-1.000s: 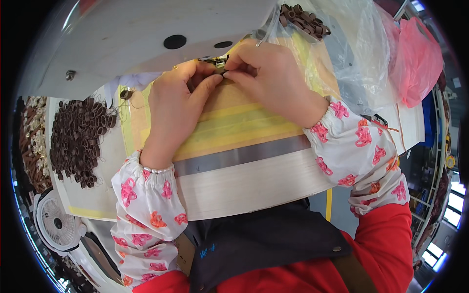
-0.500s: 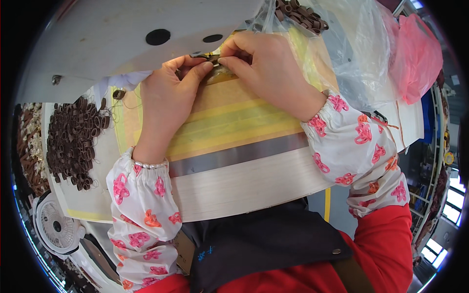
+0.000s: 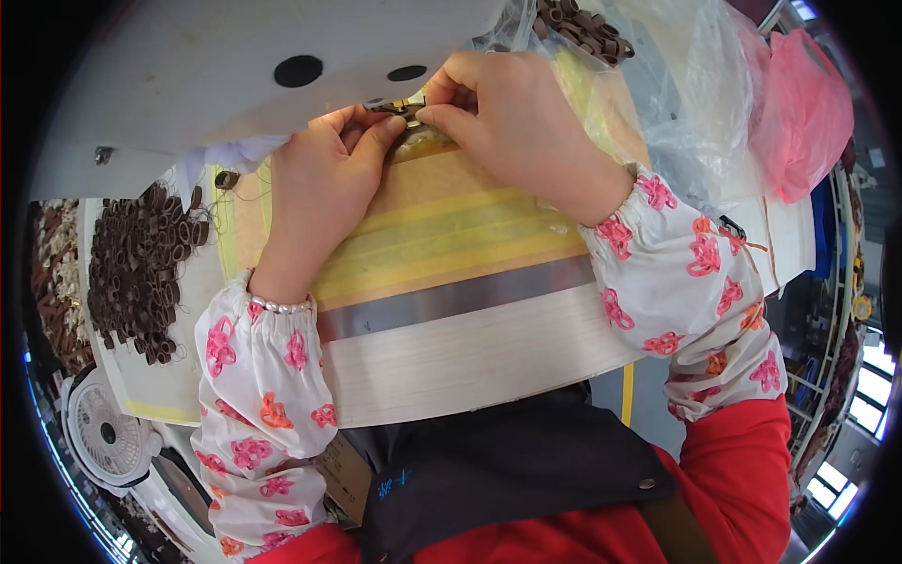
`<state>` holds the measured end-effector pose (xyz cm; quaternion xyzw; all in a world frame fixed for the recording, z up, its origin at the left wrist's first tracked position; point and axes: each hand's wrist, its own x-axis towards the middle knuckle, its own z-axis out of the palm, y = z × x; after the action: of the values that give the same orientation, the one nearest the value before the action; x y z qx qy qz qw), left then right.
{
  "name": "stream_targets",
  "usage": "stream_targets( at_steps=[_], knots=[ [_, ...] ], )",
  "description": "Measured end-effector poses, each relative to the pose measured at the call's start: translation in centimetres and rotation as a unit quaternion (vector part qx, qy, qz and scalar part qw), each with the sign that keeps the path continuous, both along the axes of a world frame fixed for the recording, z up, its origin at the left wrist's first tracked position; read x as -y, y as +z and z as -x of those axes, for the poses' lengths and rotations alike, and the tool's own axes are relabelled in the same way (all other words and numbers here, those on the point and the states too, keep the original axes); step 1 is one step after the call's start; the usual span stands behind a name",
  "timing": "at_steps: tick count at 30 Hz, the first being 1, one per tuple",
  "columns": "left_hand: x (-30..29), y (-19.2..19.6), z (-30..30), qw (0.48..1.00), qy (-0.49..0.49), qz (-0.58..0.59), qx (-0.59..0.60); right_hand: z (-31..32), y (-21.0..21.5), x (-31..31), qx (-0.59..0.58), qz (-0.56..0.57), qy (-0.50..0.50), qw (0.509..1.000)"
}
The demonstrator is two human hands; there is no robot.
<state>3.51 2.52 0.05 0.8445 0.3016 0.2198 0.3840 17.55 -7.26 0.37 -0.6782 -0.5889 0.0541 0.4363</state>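
Both my hands meet beneath the head of a white sewing machine (image 3: 376, 52), close to its metal presser foot (image 3: 410, 119). My left hand (image 3: 324, 183) pinches a small brown fabric piece (image 3: 406, 110) from the left, thumb against fingers. From the right, my right hand (image 3: 512, 117) pinches the same piece between thumb and forefinger. Most of it is hidden by my fingertips and the foot, so its full shape does not show. A single brown fabric loop (image 3: 226, 179) with trailing threads lies left of my left hand.
A large pile of brown loops (image 3: 141, 268) covers the table's left side. More brown loops (image 3: 583, 33) lie at the far right, by clear plastic bags (image 3: 695, 85) and a pink bag (image 3: 803, 113). Yellow tape (image 3: 451, 226) crosses the worktop. A white fan (image 3: 105, 432) stands lower left.
My right hand has shifted slightly up and its thumb a little left. My left forearm has moved slightly left. Both hands still pinch at the presser foot.
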Motion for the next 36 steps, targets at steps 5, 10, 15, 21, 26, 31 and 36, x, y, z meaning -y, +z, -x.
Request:
stream_targets(
  at_steps=[5, 10, 15, 21, 26, 31, 36],
  knots=[
    [-0.2, 0.0, 0.0, 1.000, 0.000, 0.021, -0.009, -0.1, 0.4, -0.2, -0.001, 0.020, -0.003, 1.000],
    [-0.2, 0.4, 0.2, 0.998, 0.023, 0.050, -0.025, 0.1, 0.0, -0.7, -0.010, 0.018, -0.008, 1.000],
    [-0.3, -0.3, 0.0, 0.999, -0.006, 0.038, 0.022, -0.2, 0.3, -0.3, -0.033, 0.026, -0.001, 0.999],
    [-0.6, -0.4, 0.4, 0.998, 0.009, 0.069, 0.010, 0.0, -0.4, -0.8, -0.018, 0.008, 0.001, 1.000],
    [0.1, 0.1, -0.2, 0.999, -0.019, 0.014, 0.028, -0.4, 0.1, -0.1, 0.007, 0.031, -0.006, 0.999],
    [-0.6, -0.2, 0.6, 0.997, -0.007, -0.082, 0.004, -0.2, 0.6, 0.1, 0.017, 0.028, -0.007, 0.999],
    [2.3, 0.1, 2.4, 0.984, -0.061, -0.164, 0.029, 1.2, 1.9, 1.7, -0.247, 0.173, -0.011, 0.953]
  ],
)
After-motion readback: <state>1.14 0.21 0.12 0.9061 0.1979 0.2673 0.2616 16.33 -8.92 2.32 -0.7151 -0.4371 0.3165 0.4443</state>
